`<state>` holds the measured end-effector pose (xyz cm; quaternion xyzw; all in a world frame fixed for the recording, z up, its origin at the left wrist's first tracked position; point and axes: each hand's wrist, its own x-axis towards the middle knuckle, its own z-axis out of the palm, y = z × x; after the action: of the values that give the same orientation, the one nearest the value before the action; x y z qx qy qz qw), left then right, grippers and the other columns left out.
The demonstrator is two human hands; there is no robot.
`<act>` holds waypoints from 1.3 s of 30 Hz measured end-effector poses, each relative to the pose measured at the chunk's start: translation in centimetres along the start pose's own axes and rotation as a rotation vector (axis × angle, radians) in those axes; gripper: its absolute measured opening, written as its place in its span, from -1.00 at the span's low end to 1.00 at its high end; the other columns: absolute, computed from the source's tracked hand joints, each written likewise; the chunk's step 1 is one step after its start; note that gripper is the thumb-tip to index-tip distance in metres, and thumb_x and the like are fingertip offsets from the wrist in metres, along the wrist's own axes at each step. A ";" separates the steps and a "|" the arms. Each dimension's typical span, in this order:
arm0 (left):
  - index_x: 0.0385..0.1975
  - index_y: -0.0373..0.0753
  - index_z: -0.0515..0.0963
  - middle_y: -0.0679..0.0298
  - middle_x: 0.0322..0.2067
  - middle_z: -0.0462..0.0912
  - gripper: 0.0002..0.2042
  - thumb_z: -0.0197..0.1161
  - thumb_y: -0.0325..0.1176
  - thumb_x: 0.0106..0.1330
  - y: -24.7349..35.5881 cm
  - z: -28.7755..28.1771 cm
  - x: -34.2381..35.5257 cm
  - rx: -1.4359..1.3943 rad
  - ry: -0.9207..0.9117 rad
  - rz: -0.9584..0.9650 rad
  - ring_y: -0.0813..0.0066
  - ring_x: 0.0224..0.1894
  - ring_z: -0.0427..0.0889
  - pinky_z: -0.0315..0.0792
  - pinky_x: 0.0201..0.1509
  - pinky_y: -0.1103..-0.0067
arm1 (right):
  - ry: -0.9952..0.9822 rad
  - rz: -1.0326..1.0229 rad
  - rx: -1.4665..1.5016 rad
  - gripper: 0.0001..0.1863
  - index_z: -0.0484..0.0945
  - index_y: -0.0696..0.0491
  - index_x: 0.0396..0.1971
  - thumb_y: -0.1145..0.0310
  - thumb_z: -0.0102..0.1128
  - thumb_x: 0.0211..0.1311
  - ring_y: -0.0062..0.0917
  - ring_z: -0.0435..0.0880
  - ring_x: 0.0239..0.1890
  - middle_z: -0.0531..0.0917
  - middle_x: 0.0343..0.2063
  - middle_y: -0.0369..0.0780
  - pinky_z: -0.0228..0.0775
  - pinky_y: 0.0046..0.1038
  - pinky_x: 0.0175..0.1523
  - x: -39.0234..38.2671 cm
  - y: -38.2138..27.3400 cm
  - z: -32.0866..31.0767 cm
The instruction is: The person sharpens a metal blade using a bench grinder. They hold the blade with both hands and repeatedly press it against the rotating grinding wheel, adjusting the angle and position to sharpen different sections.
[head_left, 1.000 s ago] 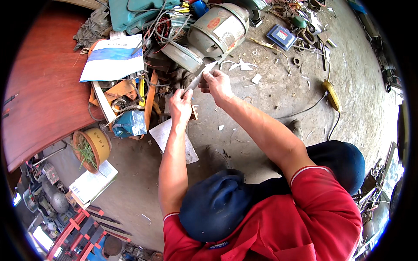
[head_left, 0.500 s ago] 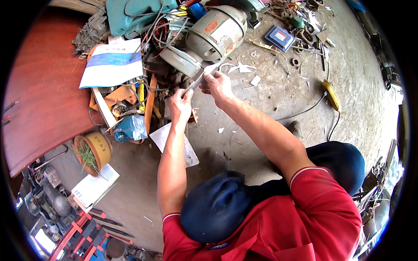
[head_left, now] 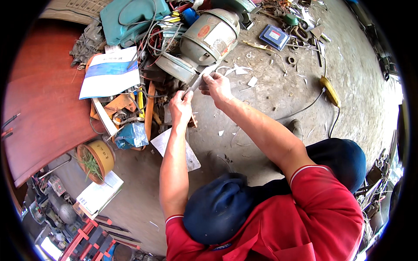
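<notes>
Head view: the left hand (head_left: pixel 180 105) and right hand (head_left: pixel 216 87) are both closed, pinching a flat grey strip (head_left: pixel 197 83) that slants between them, its far end just beside the grinder (head_left: pixel 210 38); whether the two touch, I cannot tell.

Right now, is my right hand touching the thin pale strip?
Touching. The head view shows the right hand gripping the thin pale strip, its thumb lying on it.

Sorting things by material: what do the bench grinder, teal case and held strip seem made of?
Bench grinder: likely painted metal; grey-green coat, stained. Teal case: probably moulded plastic, smooth; even colour, rounded edges. Strip: perhaps metal, dull; pale grey, too small to tell.
</notes>
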<state>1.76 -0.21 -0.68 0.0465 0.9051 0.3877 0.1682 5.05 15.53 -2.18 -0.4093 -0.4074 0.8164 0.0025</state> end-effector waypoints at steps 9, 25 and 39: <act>-0.29 -0.35 0.61 0.01 -0.50 0.63 -0.72 0.32 -0.19 0.31 0.0 0.3 0.4 -0.018 0.003 0.029 0.14 -0.43 0.62 0.47 -0.25 0.31 | 0.010 -0.008 0.015 -0.80 0.53 0.12 -0.26 0.28 0.23 0.40 -0.54 0.70 -0.48 0.68 -0.43 -0.24 0.58 -0.47 -0.39 0.2 -0.2 0.0; -0.30 -0.38 0.60 0.11 -0.60 0.53 -0.69 0.31 -0.18 0.34 -1.5 -0.7 -1.2 -0.097 0.022 0.011 0.36 -0.53 0.46 0.39 -0.38 0.36 | -0.002 -0.021 -0.010 -0.79 0.56 0.17 -0.40 0.33 0.23 0.38 -0.56 0.68 -0.52 0.69 -0.50 -0.20 0.57 -0.51 -0.46 -0.8 1.1 1.0; -0.35 -0.35 0.62 0.40 -0.62 0.48 -0.77 0.32 -0.27 0.34 -3.3 -1.1 -2.4 -0.094 0.063 0.031 0.63 -0.54 0.41 0.33 -0.42 0.55 | -0.058 0.002 -0.072 -0.80 0.54 0.13 -0.33 0.30 0.22 0.40 -0.56 0.70 -0.47 0.68 -0.46 -0.24 0.56 -0.50 -0.39 -1.9 1.8 1.4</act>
<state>3.80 -3.74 -1.73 0.0402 0.8899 0.4338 0.1356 5.97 12.81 -1.65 -0.3857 -0.4360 0.8127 -0.0250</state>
